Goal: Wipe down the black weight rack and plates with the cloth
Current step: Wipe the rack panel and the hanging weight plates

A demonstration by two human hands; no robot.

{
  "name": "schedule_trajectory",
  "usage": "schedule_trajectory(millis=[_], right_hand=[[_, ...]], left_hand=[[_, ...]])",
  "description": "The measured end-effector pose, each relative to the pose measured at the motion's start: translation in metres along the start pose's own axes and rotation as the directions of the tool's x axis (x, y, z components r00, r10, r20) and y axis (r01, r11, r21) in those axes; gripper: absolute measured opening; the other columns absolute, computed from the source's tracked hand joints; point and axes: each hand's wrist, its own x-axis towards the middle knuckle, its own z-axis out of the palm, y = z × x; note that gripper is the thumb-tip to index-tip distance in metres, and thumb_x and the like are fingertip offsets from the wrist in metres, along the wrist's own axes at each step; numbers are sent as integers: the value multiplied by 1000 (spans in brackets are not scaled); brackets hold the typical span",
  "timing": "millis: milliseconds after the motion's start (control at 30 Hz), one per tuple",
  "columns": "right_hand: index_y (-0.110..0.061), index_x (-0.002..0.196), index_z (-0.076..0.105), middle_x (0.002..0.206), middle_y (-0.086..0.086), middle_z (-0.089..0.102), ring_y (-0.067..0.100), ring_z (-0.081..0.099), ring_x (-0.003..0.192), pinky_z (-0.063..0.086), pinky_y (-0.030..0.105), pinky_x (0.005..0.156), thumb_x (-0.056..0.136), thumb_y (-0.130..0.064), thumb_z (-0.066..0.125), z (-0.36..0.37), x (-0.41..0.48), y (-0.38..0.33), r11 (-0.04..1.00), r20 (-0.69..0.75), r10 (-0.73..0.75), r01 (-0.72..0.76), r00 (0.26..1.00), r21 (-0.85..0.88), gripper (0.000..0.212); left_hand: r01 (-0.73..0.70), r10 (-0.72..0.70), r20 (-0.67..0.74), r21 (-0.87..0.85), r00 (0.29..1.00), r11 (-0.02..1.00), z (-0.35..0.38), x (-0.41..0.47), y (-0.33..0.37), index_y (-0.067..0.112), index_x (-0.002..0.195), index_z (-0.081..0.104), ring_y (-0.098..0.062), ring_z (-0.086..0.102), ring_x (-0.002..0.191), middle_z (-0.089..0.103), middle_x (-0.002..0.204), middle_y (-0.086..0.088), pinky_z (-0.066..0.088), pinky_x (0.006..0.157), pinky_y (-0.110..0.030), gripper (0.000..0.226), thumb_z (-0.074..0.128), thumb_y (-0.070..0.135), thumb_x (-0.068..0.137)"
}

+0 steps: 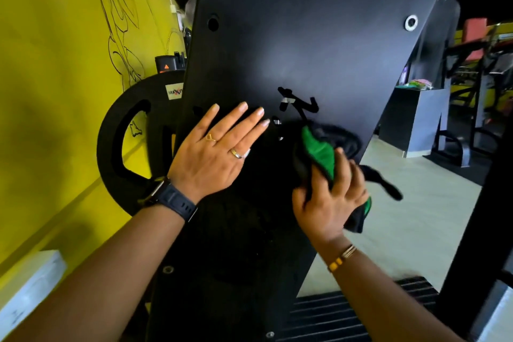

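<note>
My left hand [213, 153] lies flat on the black rack panel [305, 36], fingers straight and slightly spread, holding nothing. My right hand [330, 203] grips the green and black cloth [319, 151], fingers curled around it, and presses it against the panel near its right edge. A black weight plate [122, 141] shows behind the panel at the left, beside the yellow wall [55, 64]

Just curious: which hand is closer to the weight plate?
Left. The left hand rests just right of the weight plate; the right hand, gripping the cloth, farther right.
</note>
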Motion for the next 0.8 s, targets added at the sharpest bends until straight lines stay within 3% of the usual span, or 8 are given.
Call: schedule_trajectory(millis=[167,333,400,467,600,700,800], right_hand=[[-27,92,49,133,9,46,38,44,117,31,43,85,78,-39,51,-5,-55,-33,976,105,-215,211,971,47,18],[-33,95,51,132,-2,50,34,52,113,42,38,76,90,-41,52,-13,-85,-6,771,109,-625,590,773,240,10],[-31,87,49,130,-2,51,33,52,113,41,37,75,90,-39,51,-15,-78,9,764,99,-627,585,772,272,8],[-28,81,46,128,-2,52,33,51,112,36,40,79,89,-36,50,-15,-63,14,828,68,-529,497,846,259,12],[-30,90,52,130,0,50,37,47,114,32,45,83,81,-34,56,-11,-22,-19,930,26,-308,295,951,220,11],[-30,94,52,132,-1,52,37,46,115,31,44,83,84,-34,53,-8,-23,-59,928,49,-310,290,950,234,11],[-30,95,59,132,-6,55,33,49,116,34,40,80,92,-38,49,-4,-57,-83,877,76,-432,398,899,269,13]], left_hand=[[8,-8,-15,9,1000,1000,1,-3,4,18,150,36,-22,27,144,28,156,-1,18,118,-45,55,45,18,96],[-7,6,-19,-8,1000,1000,-1,-2,2,18,150,37,-22,28,143,28,156,-1,17,119,-43,53,44,18,98],[-18,18,-13,-25,1000,1000,-2,-1,-1,18,149,38,-22,29,143,28,155,-1,15,119,-42,51,42,19,99],[-54,54,-3,-45,999,998,-4,-1,-6,18,148,39,-22,30,142,31,154,-2,16,119,-41,49,41,19,99],[-185,185,22,4,982,983,-10,1,-26,18,149,39,-22,34,142,36,154,-3,25,116,-44,50,41,18,99],[-231,232,38,-22,972,973,-12,3,-35,19,149,39,-20,34,142,36,154,-3,24,117,-42,50,40,17,99],[-223,225,31,-42,974,974,-11,2,-36,19,147,42,-19,35,141,39,152,-1,23,117,-40,53,44,13,94]])
